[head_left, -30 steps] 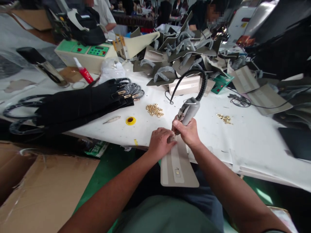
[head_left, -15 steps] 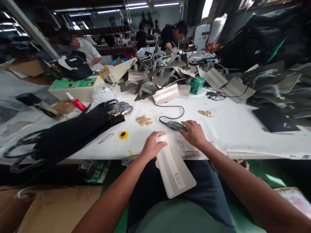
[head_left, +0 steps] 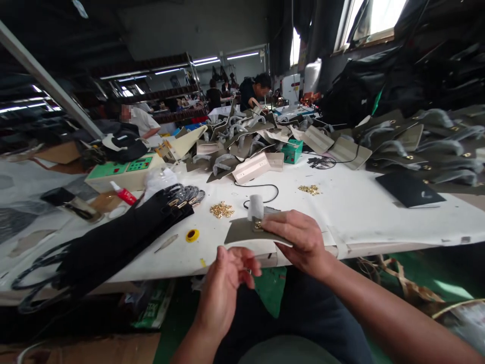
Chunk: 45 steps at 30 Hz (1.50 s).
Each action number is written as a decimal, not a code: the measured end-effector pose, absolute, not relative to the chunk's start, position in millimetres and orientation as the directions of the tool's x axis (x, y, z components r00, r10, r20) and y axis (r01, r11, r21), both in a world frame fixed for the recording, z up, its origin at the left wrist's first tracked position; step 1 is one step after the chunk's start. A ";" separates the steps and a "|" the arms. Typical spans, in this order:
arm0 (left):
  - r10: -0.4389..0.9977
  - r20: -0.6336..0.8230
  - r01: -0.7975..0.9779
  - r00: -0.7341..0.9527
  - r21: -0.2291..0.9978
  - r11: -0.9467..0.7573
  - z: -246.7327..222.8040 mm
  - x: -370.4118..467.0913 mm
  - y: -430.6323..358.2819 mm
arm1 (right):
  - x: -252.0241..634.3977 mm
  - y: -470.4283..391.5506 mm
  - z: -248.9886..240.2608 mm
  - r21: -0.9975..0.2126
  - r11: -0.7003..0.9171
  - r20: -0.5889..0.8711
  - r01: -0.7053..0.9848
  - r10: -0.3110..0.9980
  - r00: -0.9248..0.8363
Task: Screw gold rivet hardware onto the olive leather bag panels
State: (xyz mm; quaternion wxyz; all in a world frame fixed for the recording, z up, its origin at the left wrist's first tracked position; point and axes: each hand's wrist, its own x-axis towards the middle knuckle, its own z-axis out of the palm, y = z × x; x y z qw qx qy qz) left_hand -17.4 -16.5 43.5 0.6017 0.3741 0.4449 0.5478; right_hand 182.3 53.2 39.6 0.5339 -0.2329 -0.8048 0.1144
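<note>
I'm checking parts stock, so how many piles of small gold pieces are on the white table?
2: one pile near the yellow ring, the other pile beyond the right hand. More may be hidden behind the heaped panels.

No word, brand or number could be read with certainty. The green bag (head_left: 154, 306) under the worktop (head_left: 364, 215) bore large pale letters, but blur and shadow left their spelling unclear. White print ran along the red tube (head_left: 125, 193), too small to make out. The cream control box (head_left: 120, 172) had a green panel with tiny marks around its red and blue buttons, none of them legible. A small pale mark stood toward the right side of the black folder (head_left: 403, 189); whether it was a logo or a glint could not be told.
</note>
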 end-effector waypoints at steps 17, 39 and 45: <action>0.987 -0.099 -0.077 -0.129 0.993 0.090 14.7 -8.3 -13.7 | 181.7 28.6 8.0 -0.642 0.660 0.611 0.390 0.748 -0.259; 0.971 0.010 0.040 -0.239 0.999 -0.001 10.3 -3.9 -12.7 | 148.3 32.4 -5.0 -0.559 0.740 0.692 0.374 0.665 -0.280; 0.979 -0.027 0.044 -0.202 0.998 0.037 9.6 -17.5 -11.9 | 161.8 45.6 1.4 -0.488 0.837 0.658 0.246 0.538 -0.526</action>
